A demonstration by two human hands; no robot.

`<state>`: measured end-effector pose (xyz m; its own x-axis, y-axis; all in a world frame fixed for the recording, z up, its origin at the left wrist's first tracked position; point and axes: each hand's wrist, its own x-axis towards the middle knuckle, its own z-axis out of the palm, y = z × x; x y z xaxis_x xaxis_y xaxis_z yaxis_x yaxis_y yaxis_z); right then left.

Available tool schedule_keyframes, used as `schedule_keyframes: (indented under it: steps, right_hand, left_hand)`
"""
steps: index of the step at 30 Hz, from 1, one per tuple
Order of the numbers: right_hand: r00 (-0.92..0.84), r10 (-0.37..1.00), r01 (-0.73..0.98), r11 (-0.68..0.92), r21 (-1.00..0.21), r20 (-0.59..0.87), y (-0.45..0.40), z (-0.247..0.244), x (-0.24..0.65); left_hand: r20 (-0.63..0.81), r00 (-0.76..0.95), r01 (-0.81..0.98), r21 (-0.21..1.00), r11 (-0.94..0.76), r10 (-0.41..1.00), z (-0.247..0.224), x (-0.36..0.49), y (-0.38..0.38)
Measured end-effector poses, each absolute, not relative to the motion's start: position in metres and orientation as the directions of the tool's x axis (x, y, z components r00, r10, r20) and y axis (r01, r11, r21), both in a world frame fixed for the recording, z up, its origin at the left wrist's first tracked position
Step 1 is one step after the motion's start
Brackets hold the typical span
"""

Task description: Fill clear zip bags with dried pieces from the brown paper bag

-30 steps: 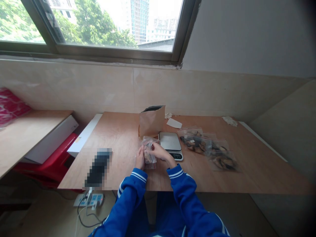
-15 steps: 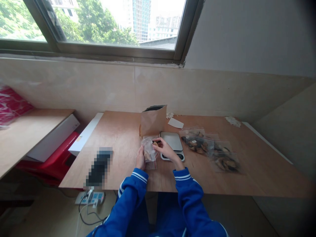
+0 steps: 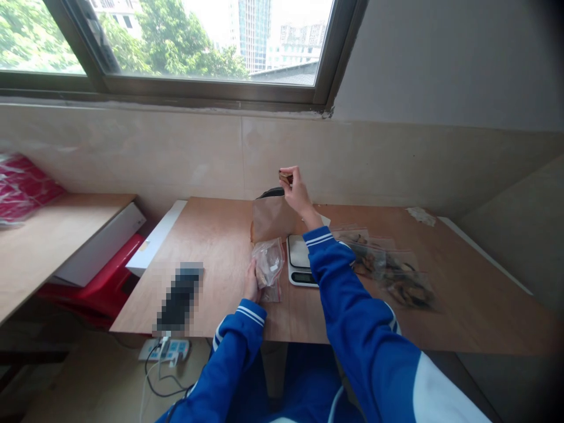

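Observation:
Above the open mouth of a brown paper bag (image 3: 271,218), my right hand (image 3: 297,191) pinches a small brown dried piece (image 3: 286,176), perhaps a mushroom slice. The bag stands upright near the wall with a dark lining showing at its top. My left hand (image 3: 252,283) is closed on the left side of a clear plastic bag (image 3: 269,261), which rests on the table in front of the paper bag. A white digital scale (image 3: 298,252) with a metal plate sits just right of the plastic bag, partly hidden by my right sleeve.
Several clear zip bags of dark dried pieces (image 3: 408,288) lie right of the scale. A blurred-out dark device (image 3: 178,299) is at the left, above a power strip (image 3: 165,351) with cables. Crumpled white scraps (image 3: 420,216) lie at the back right.
My right hand has gone up and away from the plastic bag to above the paper bag, carrying the dried piece. My left hand stays at the plastic bag.

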<state>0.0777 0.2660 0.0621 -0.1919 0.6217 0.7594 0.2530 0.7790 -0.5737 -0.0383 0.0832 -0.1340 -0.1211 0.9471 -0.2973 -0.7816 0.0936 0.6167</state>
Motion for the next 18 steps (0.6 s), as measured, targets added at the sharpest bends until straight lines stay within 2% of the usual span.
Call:
schedule_keyframes:
  steps: [3, 7, 14, 18]
  right_hand:
    - [-0.221, 0.598, 0.275, 0.796, -0.539, 0.77, 0.271, 0.048, 0.073]
    - [-0.172, 0.614, 0.25, 0.784, -0.569, 0.77, 0.265, 0.038, 0.075]
    - [-0.222, 0.647, 0.243, 0.762, -0.601, 0.73, 0.254, 0.045, 0.08]
    - [-0.294, 0.645, 0.266, 0.764, -0.588, 0.705, 0.25, 0.046, 0.079]
  left_hand:
    - [-0.29, -0.154, -0.772, 0.632, 0.068, 0.945, -0.134, -0.038, 0.083]
    - [-0.297, -0.163, -0.757, 0.65, 0.074, 0.941, -0.134, -0.038, 0.083]
    - [-0.383, -0.16, -0.839, 0.538, 0.079, 0.91, -0.127, -0.037, 0.081]
    - [-0.377, -0.184, -0.828, 0.557, 0.063, 0.908, -0.123, -0.038, 0.077]
